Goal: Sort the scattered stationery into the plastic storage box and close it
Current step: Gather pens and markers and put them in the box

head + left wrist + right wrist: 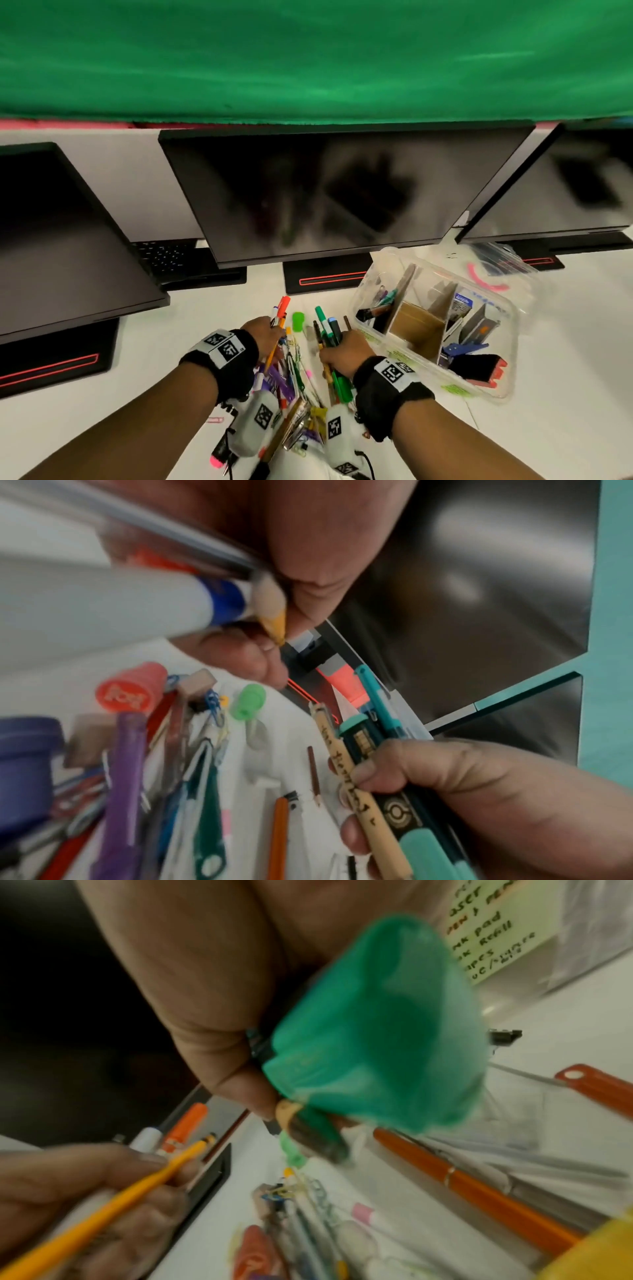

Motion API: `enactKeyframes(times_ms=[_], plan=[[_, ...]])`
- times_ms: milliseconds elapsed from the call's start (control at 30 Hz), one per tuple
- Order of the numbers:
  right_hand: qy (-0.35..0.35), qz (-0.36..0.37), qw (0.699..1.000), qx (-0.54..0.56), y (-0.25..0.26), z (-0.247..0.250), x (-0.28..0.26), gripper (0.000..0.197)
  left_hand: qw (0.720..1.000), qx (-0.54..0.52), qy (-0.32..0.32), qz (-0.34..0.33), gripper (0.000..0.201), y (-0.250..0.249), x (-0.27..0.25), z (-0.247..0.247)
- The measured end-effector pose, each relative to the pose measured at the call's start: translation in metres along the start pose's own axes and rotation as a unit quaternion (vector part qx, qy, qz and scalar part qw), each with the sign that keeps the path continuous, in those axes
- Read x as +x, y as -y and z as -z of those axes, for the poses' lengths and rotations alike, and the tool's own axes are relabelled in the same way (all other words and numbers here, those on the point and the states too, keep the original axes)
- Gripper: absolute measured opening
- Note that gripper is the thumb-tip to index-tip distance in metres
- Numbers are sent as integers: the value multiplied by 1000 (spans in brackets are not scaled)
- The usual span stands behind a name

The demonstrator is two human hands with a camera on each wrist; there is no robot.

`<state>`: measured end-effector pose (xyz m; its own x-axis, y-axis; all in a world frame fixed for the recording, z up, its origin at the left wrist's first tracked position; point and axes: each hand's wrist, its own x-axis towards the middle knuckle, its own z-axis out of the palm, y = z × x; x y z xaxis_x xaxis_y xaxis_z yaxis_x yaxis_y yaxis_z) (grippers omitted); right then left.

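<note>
Two bare forearms reach forward over a white table [154,342], each wrist wrapped in a black band with printed square markers. Nearest the viewer, between the arms, lies a scattered pile of stationery [294,387]: purple and green pens, paper clips, an orange pen, a pink-tipped marker at the near left.

Just beyond the pile, the left hand [262,334] has its fingers curled round a small bunch of pens and a yellow pencil [143,1185]; an orange marker [282,306] and a white one stick out past the knuckles. The left wrist view shows the white marker with a blue band [143,601] pressed under the thumb.

Beside it, close but not touching, the right hand [346,353] clenches a thicker bundle of green markers [325,325] together with a tan pencil [356,785] bearing dark writing. A small green cap [298,320] lies on the table between the two hands.

To the right of the right hand sits the clear plastic storage box [493,387], open, split by cardboard dividers. Pens lie in its left compartment; a blue stapler and a black and red object fill the right end. Its clear lid [496,270] with a pink handle rests behind it.

Farthest back stand three dark monitors [342,192] and a green backdrop.
</note>
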<state>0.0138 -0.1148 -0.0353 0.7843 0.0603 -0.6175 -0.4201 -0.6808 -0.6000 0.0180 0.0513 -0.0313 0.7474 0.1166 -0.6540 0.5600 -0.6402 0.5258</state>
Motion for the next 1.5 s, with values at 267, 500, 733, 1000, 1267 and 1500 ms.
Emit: enactKeyframes(times_ms=[267,500,733,1000,1267,1500], plan=[[-29,28,925,378,14,69,-12,11,975,-203,57,-71,12,-76,-20,-2],[-171,-44,922,345,-16,134,12,8,967,152,-46,-201,16,-143,-14,-39],[-147,-60,942,297,-50,153,8,12,903,399,-35,-157,32,-164,10,-81],[-115,-49,947,297,-58,166,5,13,943,297,-84,-127,36,-177,13,-76],[-109,-10,947,302,-22,158,18,18,962,190,-137,-137,37,-180,12,-71],[-74,2,942,329,-12,145,38,11,977,158,-96,-104,25,-176,20,-58]])
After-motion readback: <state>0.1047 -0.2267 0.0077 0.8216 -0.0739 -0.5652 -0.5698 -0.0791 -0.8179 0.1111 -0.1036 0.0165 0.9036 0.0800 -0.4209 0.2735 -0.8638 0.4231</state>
